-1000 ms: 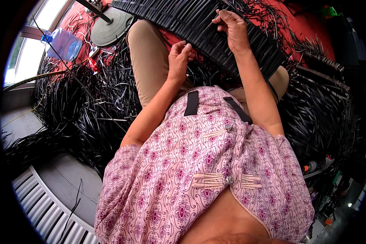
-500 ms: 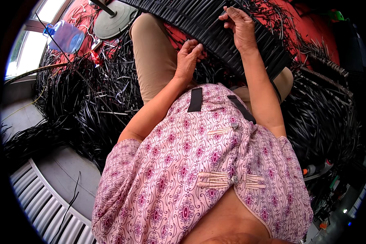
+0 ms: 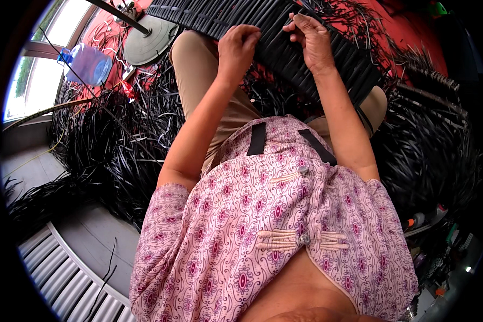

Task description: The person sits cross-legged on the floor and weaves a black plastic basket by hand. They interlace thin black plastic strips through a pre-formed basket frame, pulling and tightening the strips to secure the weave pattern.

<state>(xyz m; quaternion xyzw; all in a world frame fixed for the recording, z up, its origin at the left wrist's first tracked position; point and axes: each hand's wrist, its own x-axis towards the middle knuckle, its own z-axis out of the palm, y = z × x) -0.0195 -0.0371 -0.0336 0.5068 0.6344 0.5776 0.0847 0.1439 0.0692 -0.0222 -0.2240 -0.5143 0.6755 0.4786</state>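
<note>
A panel woven from flat black strips slants across my lap, ribbed along its length. Over its near edge, my left hand has bent fingers, with thumb and forefinger brought together at the panel; whatever they grip is hidden. Farther right, my right hand is raised over the panel, palm turned inward and fingers curled, the thumb meeting the fingertips. Nothing I can name shows in that pinch. A gap of woven surface lies between the two hands.
Heaps of loose black strips lie to my left, with more strips on my right. A blue-tinted water jug and a round grey base with a pole stand far left. A white slatted seat is near left.
My left hand has moved up and slightly left, farther over the panel. The right hand has shifted slightly, staying curled. The whole view has tilted a little.
</note>
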